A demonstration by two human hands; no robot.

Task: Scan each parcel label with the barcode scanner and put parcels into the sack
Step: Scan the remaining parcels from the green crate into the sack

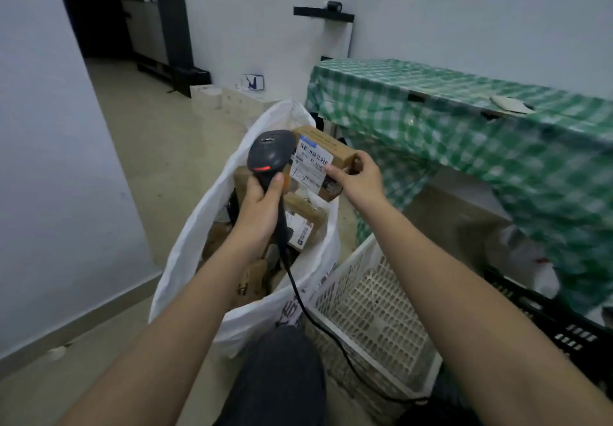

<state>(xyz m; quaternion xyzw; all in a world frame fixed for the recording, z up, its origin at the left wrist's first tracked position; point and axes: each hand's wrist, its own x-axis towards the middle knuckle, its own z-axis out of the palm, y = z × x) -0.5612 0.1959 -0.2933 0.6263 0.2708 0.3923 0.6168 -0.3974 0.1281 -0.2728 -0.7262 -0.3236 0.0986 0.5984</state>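
Left hand (262,203) wrapped round barcode scanner (270,157) handle, head beside label (310,163). Right hand (358,181) pinches brown parcel (335,153) above open white sack (205,213), seemingly holding more parcels. White crate (374,306) beside.

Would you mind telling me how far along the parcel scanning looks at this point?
Done: several parcels already lie in the sack. In hand: the left hand grips the scanner, its head beside the label of a box that the right hand holds above the sack. Left: dropping this box in. The white crate looks empty, so this may be the last one.
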